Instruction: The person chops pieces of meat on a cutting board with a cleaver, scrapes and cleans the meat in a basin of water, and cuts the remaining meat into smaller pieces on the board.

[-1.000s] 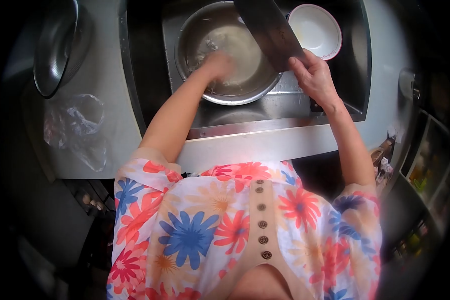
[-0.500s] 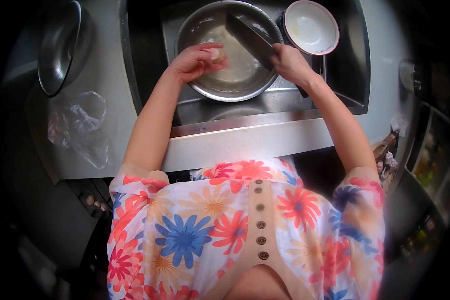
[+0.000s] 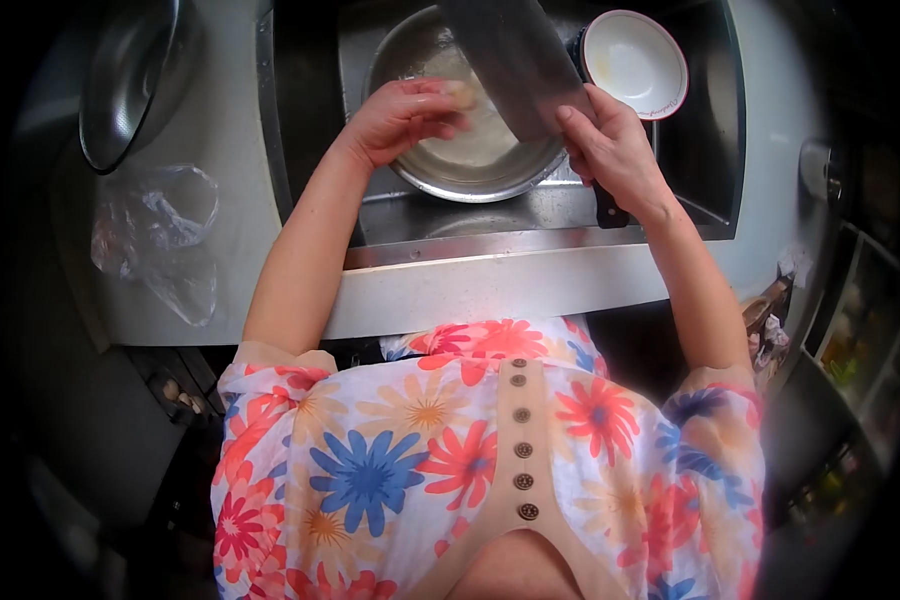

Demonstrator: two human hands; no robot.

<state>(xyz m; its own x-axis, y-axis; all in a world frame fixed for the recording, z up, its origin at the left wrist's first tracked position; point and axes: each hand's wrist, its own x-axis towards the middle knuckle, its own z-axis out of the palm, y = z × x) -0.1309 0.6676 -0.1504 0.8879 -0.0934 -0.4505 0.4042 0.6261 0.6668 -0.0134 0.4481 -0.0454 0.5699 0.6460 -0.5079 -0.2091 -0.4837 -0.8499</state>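
My right hand (image 3: 615, 150) is closed on a cleaver (image 3: 510, 60). Its broad dark blade is raised over the right side of a metal basin (image 3: 450, 188), face turned up towards me, and the dark handle end pokes out below my palm. Over the basin's left half, my left hand (image 3: 410, 118) is closed, with a small pale lump (image 3: 460, 95) at its fingertips. The lump is blurred, so its kind does not show. Cloudy liquid lies in the basin, and the blade hides part of the far rim.
The basin stands in a steel sink (image 3: 710, 190). A white bowl with a red rim (image 3: 638, 65) is right of the basin. On the left counter are a large metal bowl (image 3: 120, 100) and a crumpled clear plastic bag (image 3: 175, 240). The counter's front edge (image 3: 490, 285) runs before me.
The cleaver has come up and towards me, and its blade has turned to show its broad face. My left hand has shifted slightly, still with the pale lump.
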